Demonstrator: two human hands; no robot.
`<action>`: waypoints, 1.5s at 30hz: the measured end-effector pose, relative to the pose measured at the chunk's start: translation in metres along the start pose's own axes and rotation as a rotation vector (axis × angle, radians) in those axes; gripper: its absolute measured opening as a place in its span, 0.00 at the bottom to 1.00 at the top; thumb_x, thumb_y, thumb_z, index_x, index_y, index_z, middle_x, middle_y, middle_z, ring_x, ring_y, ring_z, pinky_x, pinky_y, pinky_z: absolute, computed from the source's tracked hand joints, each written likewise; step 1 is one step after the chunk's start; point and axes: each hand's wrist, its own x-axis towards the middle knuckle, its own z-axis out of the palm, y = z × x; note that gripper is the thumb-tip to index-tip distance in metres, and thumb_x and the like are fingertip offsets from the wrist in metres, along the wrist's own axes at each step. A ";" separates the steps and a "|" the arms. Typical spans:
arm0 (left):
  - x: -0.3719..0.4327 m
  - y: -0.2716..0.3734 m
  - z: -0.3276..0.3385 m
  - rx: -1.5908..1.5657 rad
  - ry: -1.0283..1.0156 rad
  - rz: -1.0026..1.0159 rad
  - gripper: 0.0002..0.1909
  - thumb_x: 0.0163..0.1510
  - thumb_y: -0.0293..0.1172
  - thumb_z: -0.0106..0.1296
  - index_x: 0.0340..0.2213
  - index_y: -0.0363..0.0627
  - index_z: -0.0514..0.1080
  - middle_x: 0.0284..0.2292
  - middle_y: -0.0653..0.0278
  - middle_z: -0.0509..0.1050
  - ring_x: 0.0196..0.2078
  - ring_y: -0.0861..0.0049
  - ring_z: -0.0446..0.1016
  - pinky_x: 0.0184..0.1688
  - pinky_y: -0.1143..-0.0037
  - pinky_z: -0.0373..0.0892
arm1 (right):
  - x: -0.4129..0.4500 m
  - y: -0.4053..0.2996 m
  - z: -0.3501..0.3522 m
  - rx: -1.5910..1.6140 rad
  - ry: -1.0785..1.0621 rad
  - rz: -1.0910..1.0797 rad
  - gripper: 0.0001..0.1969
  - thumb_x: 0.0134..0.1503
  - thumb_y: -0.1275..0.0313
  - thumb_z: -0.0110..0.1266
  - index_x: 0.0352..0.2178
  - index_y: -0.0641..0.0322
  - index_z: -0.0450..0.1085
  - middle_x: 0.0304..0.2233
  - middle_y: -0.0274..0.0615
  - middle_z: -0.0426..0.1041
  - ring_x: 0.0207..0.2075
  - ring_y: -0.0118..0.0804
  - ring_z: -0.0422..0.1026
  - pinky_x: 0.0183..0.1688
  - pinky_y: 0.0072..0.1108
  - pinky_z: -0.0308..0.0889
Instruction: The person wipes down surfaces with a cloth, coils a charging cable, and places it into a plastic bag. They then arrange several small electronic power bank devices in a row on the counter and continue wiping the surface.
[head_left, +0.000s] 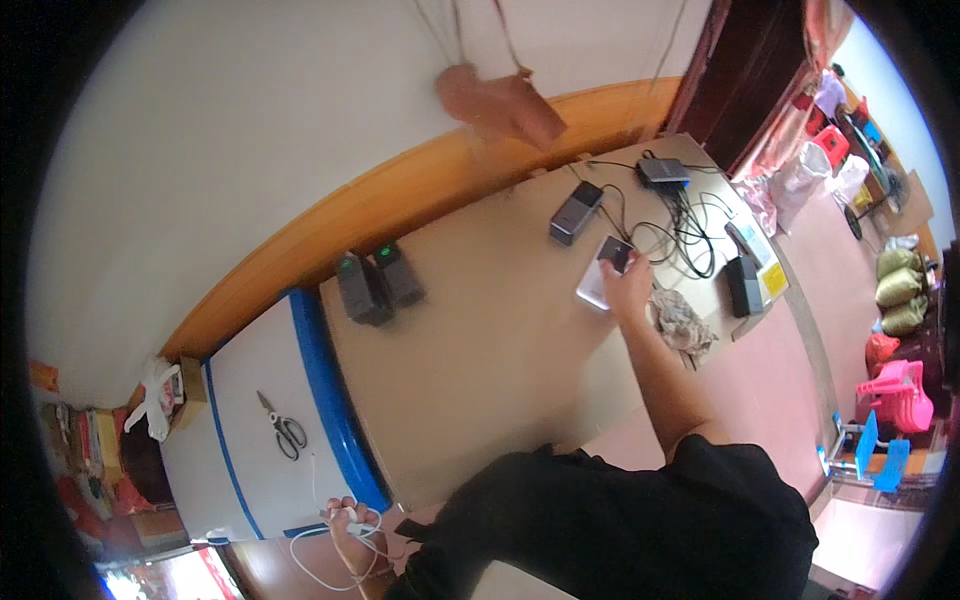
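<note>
My right hand (631, 283) grips the edge of a flat white device with a dark panel (594, 282) on the beige tabletop (480, 352). A dark grey block-shaped device (576, 214) lies just beyond it, and a crumpled patterned cloth (681, 322) is beside my wrist. At the lower left, my left hand (351, 529) holds a looped white cable (307, 564) with its plug between the fingers. It is over the near edge of a white surface with blue edging (262, 360), where shears with dark handles (288, 435) lie.
Black cables (697, 251) tangle below a grey box (663, 172) at the table's far right. A black block (742, 286) stands near the right edge. Two dark devices with green lights (400, 276) stand by the wall. A brown object (499, 101) hangs above. Pink chairs (900, 397) are rightward.
</note>
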 end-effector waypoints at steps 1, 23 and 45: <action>0.000 -0.002 0.008 -0.014 0.047 -0.011 0.13 0.48 0.26 0.51 0.36 0.51 0.63 0.30 0.68 0.65 0.24 0.84 0.60 0.26 0.82 0.61 | -0.011 0.008 -0.006 0.004 0.014 -0.072 0.31 0.45 0.58 0.62 0.47 0.64 0.61 0.40 0.51 0.66 0.44 0.49 0.65 0.47 0.33 0.61; -0.021 -0.059 0.084 0.097 -0.102 -0.111 0.14 0.46 0.27 0.53 0.36 0.51 0.63 0.29 0.69 0.64 0.24 0.86 0.60 0.29 0.83 0.58 | 0.055 0.072 -0.113 -0.080 -0.530 -0.459 0.15 0.53 0.66 0.51 0.43 0.57 0.70 0.41 0.49 0.71 0.44 0.49 0.69 0.46 0.34 0.65; -0.042 -0.105 0.120 0.111 -0.165 -0.227 0.13 0.46 0.27 0.53 0.35 0.51 0.66 0.30 0.67 0.66 0.25 0.84 0.61 0.30 0.80 0.60 | -0.165 0.036 -0.080 0.190 -0.860 -1.139 0.16 0.48 0.73 0.48 0.41 0.54 0.70 0.44 0.38 0.70 0.46 0.40 0.68 0.44 0.37 0.62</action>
